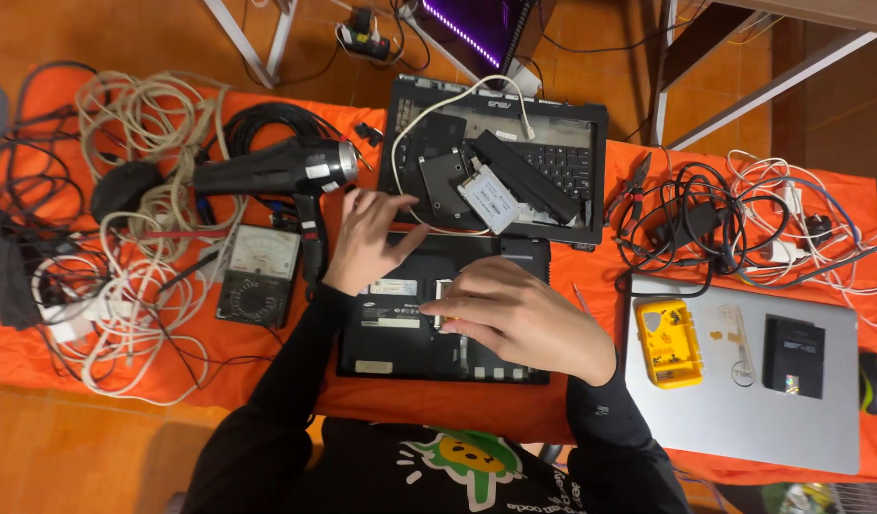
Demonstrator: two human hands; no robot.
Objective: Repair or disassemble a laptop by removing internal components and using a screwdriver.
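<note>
Seen from above, a person in black sleeves works at an orange cloth (267,381) spread on the floor. Nearest, a black laptop (400,333) lies bottom up before them. The right hand (519,314) rests on its middle, fingers together and curled down onto the base; whether they pinch anything cannot be told. The left hand (367,238) lies flat on the laptop's far left corner, fingers slightly apart. To the right sits a silver laptop (743,419) bearing a yellow case (667,341) and a black box (793,355). Left lies a meter (257,276), a black heat gun (276,171) beyond it, amid tangled cables (134,314). Farther off rests an opened laptop shell (500,157) holding a drive (491,200).
</note>
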